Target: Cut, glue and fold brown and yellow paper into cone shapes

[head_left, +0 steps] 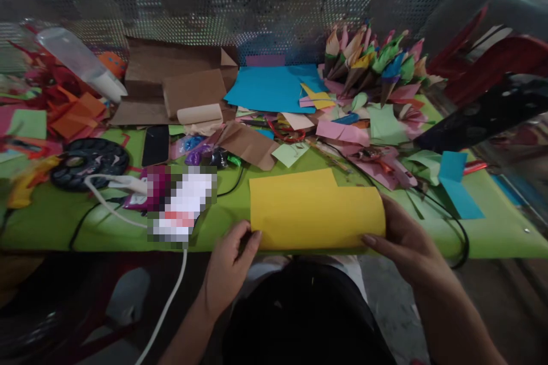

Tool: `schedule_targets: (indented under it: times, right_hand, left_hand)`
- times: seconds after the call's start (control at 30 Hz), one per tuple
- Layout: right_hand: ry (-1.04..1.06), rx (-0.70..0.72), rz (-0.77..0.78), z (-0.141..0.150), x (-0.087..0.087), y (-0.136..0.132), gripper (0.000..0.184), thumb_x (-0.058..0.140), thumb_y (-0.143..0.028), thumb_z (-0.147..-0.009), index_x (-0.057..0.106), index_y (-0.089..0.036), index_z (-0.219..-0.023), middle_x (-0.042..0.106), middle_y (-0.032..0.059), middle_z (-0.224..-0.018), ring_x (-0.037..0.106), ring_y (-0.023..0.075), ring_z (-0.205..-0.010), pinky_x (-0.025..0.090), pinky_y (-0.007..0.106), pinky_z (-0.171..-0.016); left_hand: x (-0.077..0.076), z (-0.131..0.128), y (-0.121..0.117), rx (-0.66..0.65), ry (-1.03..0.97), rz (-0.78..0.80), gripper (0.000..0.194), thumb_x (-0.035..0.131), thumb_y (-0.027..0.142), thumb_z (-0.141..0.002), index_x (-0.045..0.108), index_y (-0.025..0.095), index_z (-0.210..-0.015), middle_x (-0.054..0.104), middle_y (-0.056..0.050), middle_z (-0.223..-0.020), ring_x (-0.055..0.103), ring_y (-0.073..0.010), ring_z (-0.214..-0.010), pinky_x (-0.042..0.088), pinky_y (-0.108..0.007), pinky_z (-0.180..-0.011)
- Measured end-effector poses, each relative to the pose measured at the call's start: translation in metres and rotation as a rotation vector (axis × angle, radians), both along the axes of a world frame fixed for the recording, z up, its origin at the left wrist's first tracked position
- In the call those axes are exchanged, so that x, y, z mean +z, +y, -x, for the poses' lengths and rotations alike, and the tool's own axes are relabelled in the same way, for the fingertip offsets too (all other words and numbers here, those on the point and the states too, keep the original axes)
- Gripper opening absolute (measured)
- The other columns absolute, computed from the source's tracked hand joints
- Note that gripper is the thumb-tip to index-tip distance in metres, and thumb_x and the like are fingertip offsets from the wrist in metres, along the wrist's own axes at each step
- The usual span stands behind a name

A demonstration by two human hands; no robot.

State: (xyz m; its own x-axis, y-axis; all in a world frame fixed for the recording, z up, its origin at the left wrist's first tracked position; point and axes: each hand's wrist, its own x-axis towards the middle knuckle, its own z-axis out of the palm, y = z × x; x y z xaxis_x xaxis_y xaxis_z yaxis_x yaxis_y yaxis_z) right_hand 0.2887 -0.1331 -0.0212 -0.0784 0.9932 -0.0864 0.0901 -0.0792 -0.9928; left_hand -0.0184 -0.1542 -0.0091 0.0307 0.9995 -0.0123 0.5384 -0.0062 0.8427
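A sheet of yellow paper [317, 211] lies at the front edge of the green table, its right side bent over in a curve. My left hand [233, 259] pinches its lower left corner between thumb and fingers. At the curved right end, my right hand [402, 236] grips the paper, thumb on top and fingers behind it. Left of the paper is a phone with a blurred, lit screen [184, 205] and a white cable. Just beyond the sheet are a pale green paper piece [291, 153] and a brown paper piece [250, 145].
Blue paper sheets [274, 88] and brown paper [145, 80] lie at the back against a perforated metal panel [278, 0]. Paper cones [372, 65] stand at back right. A pink glue gun [385, 162] with a black cord is at right, a dark phone [155, 146] at left.
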Motion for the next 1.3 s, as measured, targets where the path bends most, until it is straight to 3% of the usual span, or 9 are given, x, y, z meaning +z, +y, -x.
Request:
schedule_targets:
  times: [0.13, 0.2, 0.33, 0.43, 0.53, 0.73, 0.87, 1.3]
  right_hand:
    - [-0.021, -0.002, 0.063, 0.008, -0.003, -0.002, 0.084, 0.073, -0.039, -0.085, 0.03, -0.031, -0.156, 0.075, 0.0069, -0.108, 0.073, 0.0243, -0.094, 0.06, 0.034, -0.077]
    - [-0.107, -0.043, 0.004, 0.014, -0.008, 0.002, 0.082, 0.07, -0.039, -0.088, 0.028, -0.028, -0.157, 0.075, 0.0051, -0.098, 0.073, 0.0222, -0.085, 0.059, 0.033, -0.073]
    - [-0.481, -0.079, -0.185, 0.021, -0.018, 0.01, 0.059, 0.063, -0.035, -0.09, 0.049, -0.026, -0.147, 0.074, 0.007, -0.105, 0.069, 0.0204, -0.083, 0.056, 0.032, -0.071]
    - [-0.65, -0.004, -0.288, 0.021, -0.02, 0.011, 0.04, 0.059, -0.031, -0.093, 0.064, -0.025, -0.132, 0.072, 0.0089, -0.116, 0.069, 0.0213, -0.092, 0.055, 0.033, -0.077]
    - [-0.693, 0.057, -0.343, 0.021, -0.019, 0.01, 0.033, 0.054, -0.027, -0.094, 0.069, -0.023, -0.124, 0.073, 0.0085, -0.1, 0.068, 0.019, -0.079, 0.053, 0.03, -0.068]
    - [-0.732, 0.079, -0.361, 0.019, -0.012, 0.014, 0.03, 0.054, -0.027, -0.095, 0.071, -0.02, -0.118, 0.069, 0.006, -0.088, 0.063, 0.015, -0.065, 0.05, 0.027, -0.059]
    - [-0.775, 0.087, -0.334, 0.019, -0.008, 0.024, 0.032, 0.053, -0.03, -0.096, 0.071, -0.019, -0.121, 0.07, 0.0074, -0.093, 0.064, 0.0159, -0.068, 0.053, 0.028, -0.065]
    - [-0.799, 0.103, -0.3, 0.017, -0.008, 0.032, 0.035, 0.052, -0.035, -0.096, 0.071, -0.019, -0.121, 0.069, 0.0074, -0.092, 0.063, 0.0166, -0.066, 0.051, 0.028, -0.062]
  left_hand:
    - [-0.006, -0.001, -0.008, 0.1, -0.015, 0.017, 0.016, 0.055, 0.037, -0.094, 0.057, 0.021, -0.094, 0.068, 0.0, -0.077, 0.067, -0.016, -0.072, 0.05, -0.024, -0.062]
    - [-0.009, -0.003, -0.007, 0.148, 0.021, -0.018, 0.026, 0.057, 0.034, -0.093, 0.057, 0.02, -0.114, 0.071, -0.002, -0.084, 0.07, -0.0176, -0.077, 0.052, -0.026, -0.067]
    - [-0.012, -0.004, -0.002, 0.107, 0.288, -0.191, 0.049, 0.058, 0.025, -0.093, 0.048, 0.02, -0.141, 0.071, -0.002, -0.084, 0.067, -0.0192, -0.076, 0.052, -0.035, -0.079]
    - [-0.011, -0.002, -0.002, -0.045, 0.468, -0.271, 0.044, 0.053, 0.018, -0.094, 0.054, 0.024, -0.138, 0.073, -0.004, -0.095, 0.067, -0.0213, -0.085, 0.049, -0.039, -0.084]
    - [-0.011, 0.001, -0.004, -0.114, 0.553, -0.278, 0.04, 0.052, 0.016, -0.095, 0.059, 0.024, -0.134, 0.072, -0.004, -0.096, 0.065, -0.0221, -0.087, 0.046, -0.039, -0.082]
    - [-0.018, 0.003, -0.005, -0.121, 0.588, -0.321, 0.041, 0.053, 0.015, -0.095, 0.058, 0.021, -0.135, 0.067, -0.003, -0.09, 0.062, -0.0207, -0.082, 0.043, -0.037, -0.077]
    - [-0.022, 0.004, 0.0, -0.1, 0.593, -0.348, 0.041, 0.052, 0.015, -0.096, 0.057, 0.019, -0.136, 0.065, -0.003, -0.089, 0.063, -0.0204, -0.083, 0.042, -0.037, -0.077]
    - [-0.015, 0.0, 0.007, -0.119, 0.617, -0.323, 0.043, 0.056, 0.011, -0.092, 0.059, 0.016, -0.134, 0.064, -0.002, -0.085, 0.063, -0.02, -0.079, 0.041, -0.036, -0.073]
